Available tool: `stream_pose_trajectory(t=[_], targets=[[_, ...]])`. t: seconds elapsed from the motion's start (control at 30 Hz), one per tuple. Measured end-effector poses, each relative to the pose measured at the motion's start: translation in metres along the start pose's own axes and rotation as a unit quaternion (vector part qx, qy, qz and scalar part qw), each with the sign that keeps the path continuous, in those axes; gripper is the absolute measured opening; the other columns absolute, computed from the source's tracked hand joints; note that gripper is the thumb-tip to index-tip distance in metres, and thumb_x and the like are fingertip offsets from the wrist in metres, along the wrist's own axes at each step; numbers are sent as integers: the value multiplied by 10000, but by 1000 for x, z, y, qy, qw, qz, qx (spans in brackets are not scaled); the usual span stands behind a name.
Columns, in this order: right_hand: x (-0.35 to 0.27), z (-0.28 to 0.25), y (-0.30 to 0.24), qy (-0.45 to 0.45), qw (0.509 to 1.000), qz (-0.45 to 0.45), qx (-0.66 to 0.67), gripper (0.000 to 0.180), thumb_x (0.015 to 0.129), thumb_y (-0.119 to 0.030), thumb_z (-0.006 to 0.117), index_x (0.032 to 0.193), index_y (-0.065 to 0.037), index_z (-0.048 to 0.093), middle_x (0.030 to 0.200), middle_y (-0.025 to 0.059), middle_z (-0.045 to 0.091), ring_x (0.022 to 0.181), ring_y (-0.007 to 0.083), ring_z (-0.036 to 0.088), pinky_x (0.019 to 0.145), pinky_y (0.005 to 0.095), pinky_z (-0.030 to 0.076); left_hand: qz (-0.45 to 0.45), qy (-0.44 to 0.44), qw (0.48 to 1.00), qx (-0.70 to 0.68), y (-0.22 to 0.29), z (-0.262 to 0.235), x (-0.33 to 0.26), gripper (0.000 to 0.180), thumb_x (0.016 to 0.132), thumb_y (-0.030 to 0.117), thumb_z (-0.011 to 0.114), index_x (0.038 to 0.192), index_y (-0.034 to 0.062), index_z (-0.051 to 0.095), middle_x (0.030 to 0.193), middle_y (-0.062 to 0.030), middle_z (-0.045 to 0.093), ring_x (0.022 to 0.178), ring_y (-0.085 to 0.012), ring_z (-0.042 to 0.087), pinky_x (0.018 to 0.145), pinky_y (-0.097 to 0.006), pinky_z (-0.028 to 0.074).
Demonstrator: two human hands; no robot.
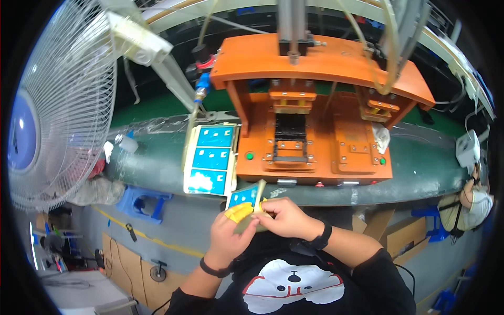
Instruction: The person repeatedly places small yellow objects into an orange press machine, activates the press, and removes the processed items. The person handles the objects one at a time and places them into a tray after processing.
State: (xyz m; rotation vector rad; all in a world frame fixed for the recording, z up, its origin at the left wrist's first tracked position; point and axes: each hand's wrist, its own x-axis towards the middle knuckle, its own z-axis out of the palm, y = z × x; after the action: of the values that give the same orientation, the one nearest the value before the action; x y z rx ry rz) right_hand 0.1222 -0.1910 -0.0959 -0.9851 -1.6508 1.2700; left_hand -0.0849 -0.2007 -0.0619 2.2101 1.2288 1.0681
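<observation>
Both hands meet in front of the bench edge, around a small blue sheet (243,197) with a pale, curled backing. My left hand (226,236) grips it from the left, its fingers in yellow finger covers and its thumb on the near edge. My right hand (287,218) is closed on the backing's right side, fingertips close to the left thumb; a yellow cover shows there too. Just beyond lies a cream card (211,159) bearing three blue panels with small white cutouts. Fingers partly hide the held sheet.
An orange two-station press (315,126) stands on the green bench (420,157), with green buttons and tubes. A large fan (68,105) takes up the left. Blue stools (142,203), an open cardboard box (407,239) and another person (470,205) are beyond.
</observation>
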Motion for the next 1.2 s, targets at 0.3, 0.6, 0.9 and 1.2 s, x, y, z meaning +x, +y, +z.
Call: stream_pose_trajectory(t=[0.3, 0.6, 0.9, 1.2], targets=[[-107, -75, -30, 121, 984, -40, -123, 143, 988, -126, 707, 918, -7, 670, 841, 164, 638, 774, 375, 656, 692, 439, 523, -130, 14, 918, -374, 2, 53, 2, 169, 957, 5, 720, 1126, -2, 728, 1081, -130, 768, 974, -229, 738, 918, -366, 573], [-475, -81, 153, 721, 630, 227, 180, 189, 1003, -78, 625, 1160, 0, 695, 1053, 62, 738, 906, 165, 702, 778, 317, 574, -149, 13, 766, -625, -6, 70, 24, 253, 989, 123, 713, 1188, 1, 616, 1121, -127, 721, 999, -239, 713, 950, -389, 568], [-652, 91, 205, 607, 314, 728, -61, 401, 980, -270, 638, 1204, 60, 661, 1143, 241, 726, 983, 404, 738, 821, 470, 601, -136, -142, 852, -486, 7, 74, 21, 196, 914, 7, 718, 1103, -33, 685, 1071, -118, 761, 976, -191, 725, 915, -328, 559], [-260, -93, 90, 538, 817, 135, -155, 167, 1001, -75, 681, 1144, 8, 707, 1006, 111, 718, 901, 215, 705, 802, 345, 562, 50, -147, 967, -202, 25, 69, 49, 153, 883, 28, 754, 1034, 2, 762, 985, -138, 792, 890, -264, 767, 840, -339, 588]])
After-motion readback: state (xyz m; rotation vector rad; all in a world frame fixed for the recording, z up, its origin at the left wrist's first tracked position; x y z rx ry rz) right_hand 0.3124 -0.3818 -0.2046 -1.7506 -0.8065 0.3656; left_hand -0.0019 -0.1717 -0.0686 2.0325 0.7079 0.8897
